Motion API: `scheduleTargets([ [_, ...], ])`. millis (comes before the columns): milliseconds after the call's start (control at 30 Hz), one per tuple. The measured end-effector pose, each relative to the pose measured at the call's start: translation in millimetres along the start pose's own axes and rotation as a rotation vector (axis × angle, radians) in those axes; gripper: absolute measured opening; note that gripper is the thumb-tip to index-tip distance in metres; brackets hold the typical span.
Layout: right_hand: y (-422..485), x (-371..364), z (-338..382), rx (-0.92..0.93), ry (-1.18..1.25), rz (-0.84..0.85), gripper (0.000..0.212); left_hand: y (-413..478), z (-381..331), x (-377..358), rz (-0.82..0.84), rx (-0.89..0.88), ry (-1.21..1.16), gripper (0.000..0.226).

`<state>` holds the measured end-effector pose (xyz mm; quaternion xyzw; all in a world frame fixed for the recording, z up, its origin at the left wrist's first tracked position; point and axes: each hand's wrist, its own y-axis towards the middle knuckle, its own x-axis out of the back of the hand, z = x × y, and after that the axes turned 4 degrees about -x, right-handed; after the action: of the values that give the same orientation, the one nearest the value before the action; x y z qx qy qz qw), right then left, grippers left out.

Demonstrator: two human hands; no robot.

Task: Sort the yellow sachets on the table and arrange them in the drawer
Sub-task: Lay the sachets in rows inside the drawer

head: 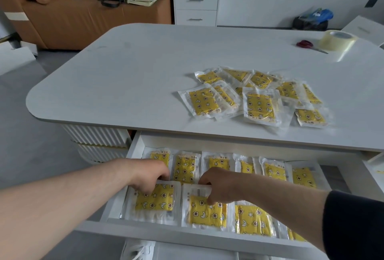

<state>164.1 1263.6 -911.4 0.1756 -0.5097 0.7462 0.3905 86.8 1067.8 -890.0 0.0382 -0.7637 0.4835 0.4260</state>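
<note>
The white surface (124, 72) carried a loose pile of yellow sachets (257, 97) at 2 o'clock, with scissors (305, 44) and a tape roll (337, 40) at 1 o'clock. A brown sofa (62, 14) stood at 11 o'clock. In the open drawer (187, 233) at 6 o'clock, the fingers of my left hand (149, 176) gripped the front-left sachet (154, 199). My right hand (222, 185) pinched the neighbouring sachet (205, 212) by its top edge. Sachet print was too small to read.

Table (124, 72) surface lay bare across left and middle, free to reach over; loose sachet pile (255, 95) covered the right; scissors (305, 44) and tape roll (337, 40) sat at the far right corner. Drawer (187, 233) stood open under the tabletop overhang (back row tucked close beneath); left hand (151, 174) and right hand (218, 185) filled its left front.
</note>
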Motion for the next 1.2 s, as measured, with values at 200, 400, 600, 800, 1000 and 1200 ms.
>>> scheduleTargets([
  [200,3.2,-3.4,-0.9,-0.001,-0.067,-0.08,0.04,1.0,0.7,-1.3,-0.044,-0.002,-0.009,0.052],
  [400,0.2,-1.2,-1.9,0.061,-0.138,-0.084,0.034,5.0,4.7,-4.0,-0.08,-0.046,-0.064,0.049],
  [600,0.0,-2.5,-5.0,0.068,-0.18,-0.063,0.045,10.5,9.3,-11.5,-0.08,-0.052,-0.023,0.053],
  [800,1.2,-3.7,-3.3,0.069,-0.181,-0.032,0.04,10.3,9.7,-10.7,-0.052,-0.054,-0.042,0.053],
  [1000,4.1,-4.5,-6.0,0.083,-0.173,-0.053,0.045,10.7,7.3,-10.2,-0.052,-0.067,-0.016,0.049],
  [1200,0.8,1.1,-7.0,0.126,-0.129,-0.158,0.048,7.0,6.5,-5.8,-0.057,-0.055,-0.051,0.056],
])
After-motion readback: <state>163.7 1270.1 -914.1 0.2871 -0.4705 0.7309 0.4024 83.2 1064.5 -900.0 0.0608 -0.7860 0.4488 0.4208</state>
